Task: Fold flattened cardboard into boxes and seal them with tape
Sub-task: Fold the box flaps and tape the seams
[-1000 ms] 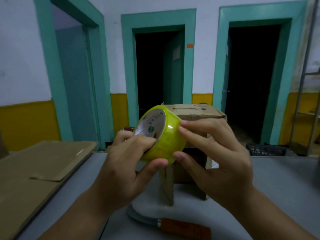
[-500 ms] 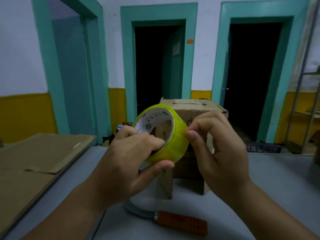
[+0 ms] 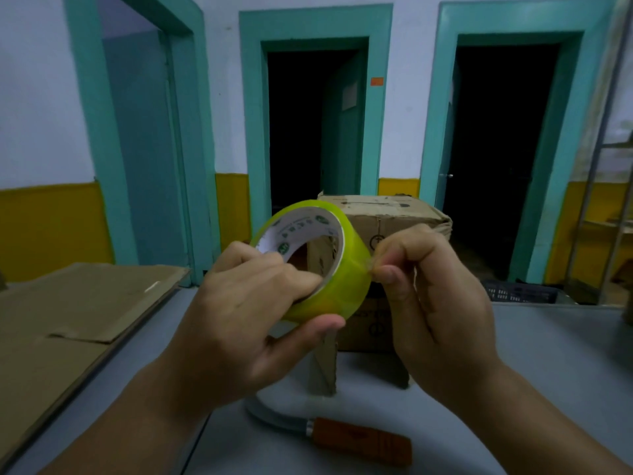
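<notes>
1. The right hand (image 3: 435, 303) has changed most. A second ago its fingers lay straight across the glossy yellow-green roll of packing tape (image 3: 346, 269). Now they are curled, with thumb and forefinger pinched together at the roll's right rim.
2. The left hand (image 3: 246, 323) holds as before. Its fingers are hooked through the white card core and its thumb is under the outer face. It keeps the roll in the air, on the near side of the upright brown cardboard box (image 3: 394, 217).
3. The roll has tipped, so its core opening faces the camera more and the box shows through it.
4. A pale sliver sits at the pinch. It is probably the tape's free end being picked up, but it is too small to be sure. No fresh strip runs to the box yet, so sealing seems about to begin.
5. The grey desk (image 3: 548, 371) has bare surface to the right of the box and on the near right. That is the freest room for swinging the roll.
6. The flattened brown cardboard sheets (image 3: 68, 320) fill the left side. Their long edge runs from near to far beside a narrow grey strip, so room on the left is tight.
7. The box stands mid-desk with its top closed. A lower flap juts toward the near side at its left corner, and a passing wrist could catch it.
8. The curved-bladed knife with an orange wooden handle (image 3: 342, 437) lies nearest, just under the forearms with its blade pointing left. It is a risk if the hands drop.
</notes>
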A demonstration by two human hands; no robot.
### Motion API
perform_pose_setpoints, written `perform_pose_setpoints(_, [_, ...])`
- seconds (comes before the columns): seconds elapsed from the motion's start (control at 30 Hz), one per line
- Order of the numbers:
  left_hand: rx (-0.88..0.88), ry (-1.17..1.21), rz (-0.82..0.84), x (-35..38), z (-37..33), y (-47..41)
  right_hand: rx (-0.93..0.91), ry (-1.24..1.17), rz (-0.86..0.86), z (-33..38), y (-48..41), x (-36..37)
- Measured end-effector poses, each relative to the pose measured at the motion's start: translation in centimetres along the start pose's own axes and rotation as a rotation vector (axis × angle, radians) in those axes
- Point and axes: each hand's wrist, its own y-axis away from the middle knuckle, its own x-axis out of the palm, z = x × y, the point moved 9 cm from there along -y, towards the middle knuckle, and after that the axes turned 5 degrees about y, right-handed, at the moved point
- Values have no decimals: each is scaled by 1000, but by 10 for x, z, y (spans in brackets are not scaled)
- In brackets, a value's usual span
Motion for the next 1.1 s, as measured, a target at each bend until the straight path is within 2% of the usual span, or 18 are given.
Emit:
perform_pose_setpoints(0.3, [-41, 23, -48, -8, 8, -1, -16, -49, -1, 2, -3, -5])
perform_pose_setpoints(0.47, [-42, -13, -46, -10, 11, 0, -15, 20, 2, -6, -2, -9])
perform_pose_setpoints(0.8, [10, 26, 23, -6, 7, 0, 53, -40, 84, -15, -5, -6])
perform_pose_setpoints(1.1, [18, 47, 53, -4, 5, 0, 10, 51, 134, -15, 0, 7])
